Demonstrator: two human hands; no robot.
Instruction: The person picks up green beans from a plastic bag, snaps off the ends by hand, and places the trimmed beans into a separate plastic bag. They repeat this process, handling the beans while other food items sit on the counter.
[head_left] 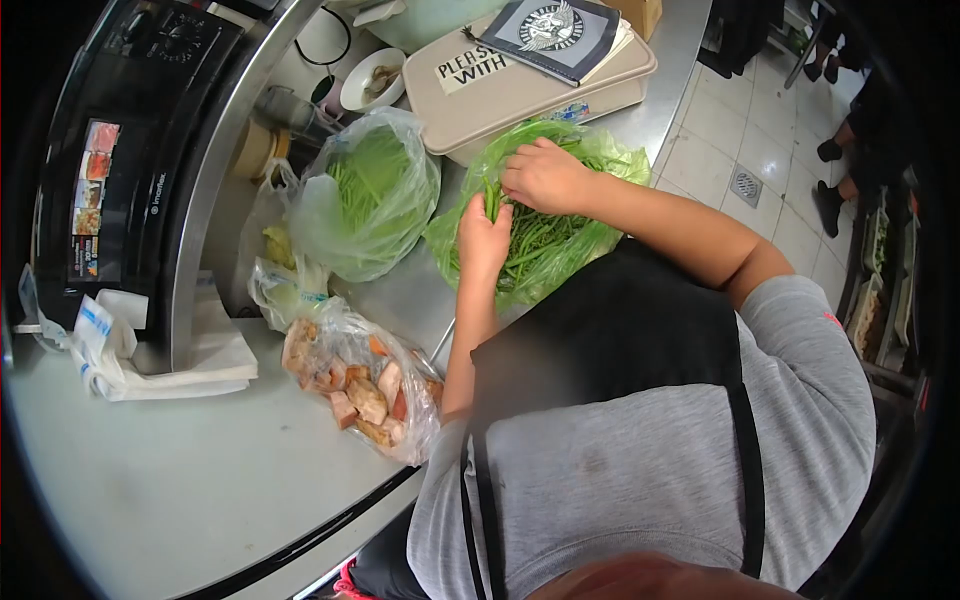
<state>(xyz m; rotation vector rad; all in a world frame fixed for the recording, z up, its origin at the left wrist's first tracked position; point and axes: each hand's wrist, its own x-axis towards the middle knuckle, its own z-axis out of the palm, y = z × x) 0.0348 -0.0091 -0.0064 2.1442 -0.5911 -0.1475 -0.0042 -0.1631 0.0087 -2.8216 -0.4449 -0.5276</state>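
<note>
Green stalks (pixel 535 232) lie in an open green plastic bag (pixel 620 160) on the metal counter. Over the bag's left side, my left hand (pixel 485 236) is closed round some green stalks. Just to its right and above, my right hand (pixel 545 177) has its fingers bent down onto the stalks, close to my left fingertips; what is between its fingers is hidden. To the left stands a clear bag (pixel 370 190) with more green vegetables.
A lidded beige box (pixel 530 90) with a notebook (pixel 550 35) on it stands behind the bag. Chunks of food fill a clear bag (pixel 370 390) at the lower left. A black appliance (pixel 140 150) is far left. Other people's feet (pixel 830 200) show at the right.
</note>
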